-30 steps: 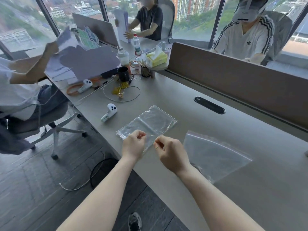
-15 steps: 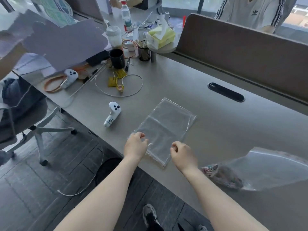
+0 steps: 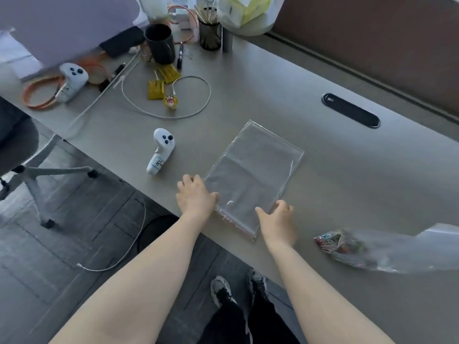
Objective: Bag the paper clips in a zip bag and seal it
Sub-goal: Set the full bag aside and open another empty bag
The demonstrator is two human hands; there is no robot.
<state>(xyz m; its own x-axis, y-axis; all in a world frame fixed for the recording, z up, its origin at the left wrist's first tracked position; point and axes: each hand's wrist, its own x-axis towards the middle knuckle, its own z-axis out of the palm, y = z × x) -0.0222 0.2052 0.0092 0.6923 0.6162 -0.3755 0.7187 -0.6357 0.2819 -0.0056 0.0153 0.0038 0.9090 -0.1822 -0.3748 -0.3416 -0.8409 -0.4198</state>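
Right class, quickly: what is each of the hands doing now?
Left hand: pinching the empty zip bag at its zip edge.
Right hand: open, fingers relaxed, at the same edge.
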